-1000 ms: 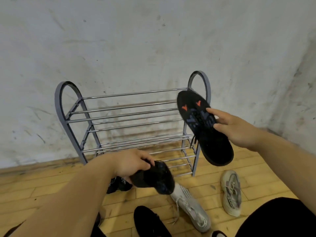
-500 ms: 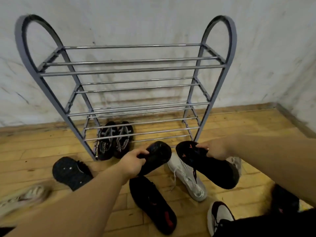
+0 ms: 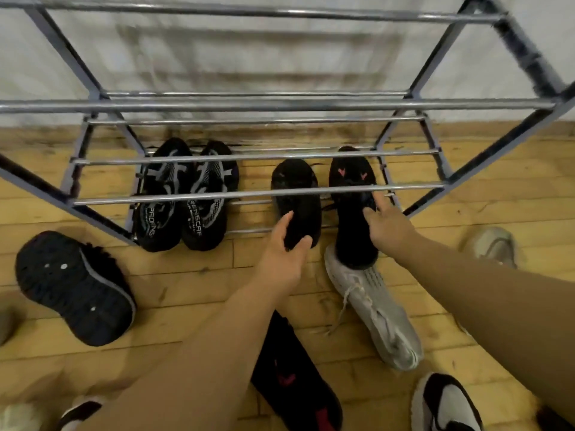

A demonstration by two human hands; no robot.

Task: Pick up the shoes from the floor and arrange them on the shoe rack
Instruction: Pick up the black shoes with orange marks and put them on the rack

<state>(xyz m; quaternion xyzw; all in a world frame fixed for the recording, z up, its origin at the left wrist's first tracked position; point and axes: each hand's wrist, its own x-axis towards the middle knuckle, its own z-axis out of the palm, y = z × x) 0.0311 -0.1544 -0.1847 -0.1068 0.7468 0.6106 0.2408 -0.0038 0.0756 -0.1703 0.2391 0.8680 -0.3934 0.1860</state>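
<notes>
Since the earlier frame, both black shoes have been carried onto the shoe rack's (image 3: 258,192) lowest shelf. The left hand (image 3: 287,247) is clamped on the left shoe's (image 3: 294,194) heel; the right hand (image 3: 385,225) is closed on the right shoe (image 3: 350,194). Light, soft uppers are judged; heels grip best.

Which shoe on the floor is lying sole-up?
The dark shoe far left of the rack, its studded sole facing up. The grey sneaker and the black shoe with red marks show their uppers.

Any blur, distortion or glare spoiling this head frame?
Head view: wide-angle bending splays the rack rails outward; edges smear, the beige shoe at right is blurred; centre sharp enough, both hands on black shoes; soft light, mild rail glints.
</notes>
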